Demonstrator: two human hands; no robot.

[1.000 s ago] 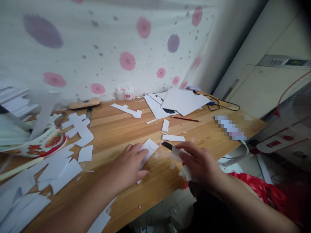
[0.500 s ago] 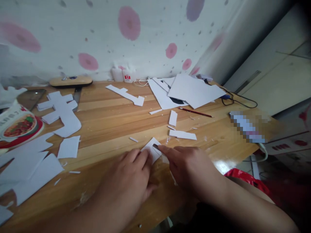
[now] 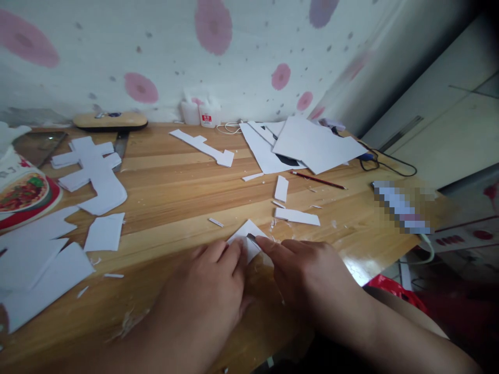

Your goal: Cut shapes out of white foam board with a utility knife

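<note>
A small piece of white foam board [image 3: 250,227] lies on the wooden table near its front edge. My left hand [image 3: 210,280] presses its bent fingers on the left side of this piece, holding it down. My right hand [image 3: 307,265] is closed around a craft knife, of which only the dark blade [image 3: 251,237] shows, its handle hidden in the fist. The index finger stretches along the blade, and the blade touches the board just right of my left fingertips.
Cut white pieces [image 3: 93,174] and larger offcuts [image 3: 50,285] lie to the left beside a food packet [image 3: 27,189]. Small strips [image 3: 297,216], a pencil [image 3: 318,179] and stacked sheets [image 3: 319,143] lie beyond my hands. A blurred-out phone [image 3: 401,208] with a cable is at the right. White bottles [image 3: 209,111] stand by the wall.
The view has shifted slightly. The blade stays on the board, with both hands in nearly the same place and the same hold.
</note>
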